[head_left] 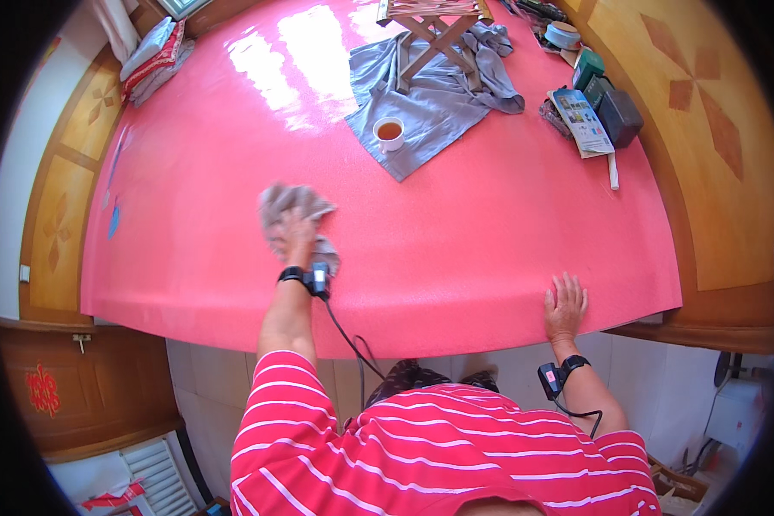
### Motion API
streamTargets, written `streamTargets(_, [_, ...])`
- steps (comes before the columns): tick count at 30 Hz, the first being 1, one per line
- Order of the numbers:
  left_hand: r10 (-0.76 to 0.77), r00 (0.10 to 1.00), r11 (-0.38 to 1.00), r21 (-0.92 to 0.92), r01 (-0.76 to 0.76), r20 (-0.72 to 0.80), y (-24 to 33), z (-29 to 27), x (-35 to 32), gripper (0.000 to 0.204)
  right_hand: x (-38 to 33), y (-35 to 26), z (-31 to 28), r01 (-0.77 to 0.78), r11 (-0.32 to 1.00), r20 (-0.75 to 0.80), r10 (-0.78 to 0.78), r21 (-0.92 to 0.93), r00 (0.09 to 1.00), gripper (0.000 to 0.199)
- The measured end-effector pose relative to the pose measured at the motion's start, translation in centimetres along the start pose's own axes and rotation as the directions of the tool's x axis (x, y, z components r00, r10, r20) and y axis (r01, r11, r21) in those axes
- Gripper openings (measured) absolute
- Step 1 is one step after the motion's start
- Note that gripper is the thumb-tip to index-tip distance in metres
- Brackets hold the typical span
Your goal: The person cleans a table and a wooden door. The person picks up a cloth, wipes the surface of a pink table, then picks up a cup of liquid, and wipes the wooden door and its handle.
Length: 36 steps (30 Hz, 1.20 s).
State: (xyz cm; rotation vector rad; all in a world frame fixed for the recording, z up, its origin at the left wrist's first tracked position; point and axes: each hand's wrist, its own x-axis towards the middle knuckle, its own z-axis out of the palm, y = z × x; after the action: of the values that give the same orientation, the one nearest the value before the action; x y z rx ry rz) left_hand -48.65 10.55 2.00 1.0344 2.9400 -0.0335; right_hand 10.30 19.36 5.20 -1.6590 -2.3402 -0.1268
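A crumpled grey cloth (277, 206) lies on the pink sheet (456, 258), left of the middle. My left hand (296, 230) presses down on it and grips it, the fingers somewhat blurred by motion. At the front edge, toward the right, my right hand (566, 308) rests flat on the sheet with its fingers apart and nothing in it. Both wrists wear black straps with small boxes and cables.
A white cup of brown drink (389, 132) stands on a spread blue-grey cloth (434, 142), near a folding wooden stool (439, 52). Books and boxes (615, 116) line the right side. Folded bedding (155, 64) is piled far left, and wooden panels border both sides.
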Motion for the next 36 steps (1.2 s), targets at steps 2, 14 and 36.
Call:
streamTargets(2, [-0.209,0.976,0.977,0.060,0.205,0.067,-3.8,0.6,2.5,0.057,-0.2,-0.8,0.2,0.011,1.000,0.001,-0.011,-0.003,1.000,0.035])
streamTargets(14, [0.414,0.910,0.907,-0.104,-0.409,0.035,8.1,-5.8,5.2,0.048,0.6,-0.6,-0.3,-0.021,0.999,0.021,0.022,-0.050,1.000,0.037])
streamTargets(36, [0.327,0.905,0.167,-0.960,0.227,0.271,20.7,-5.5,6.0,0.026,1.2,-1.0,-1.1,-0.030,0.999,0.055,0.031,-0.019,0.998,0.038])
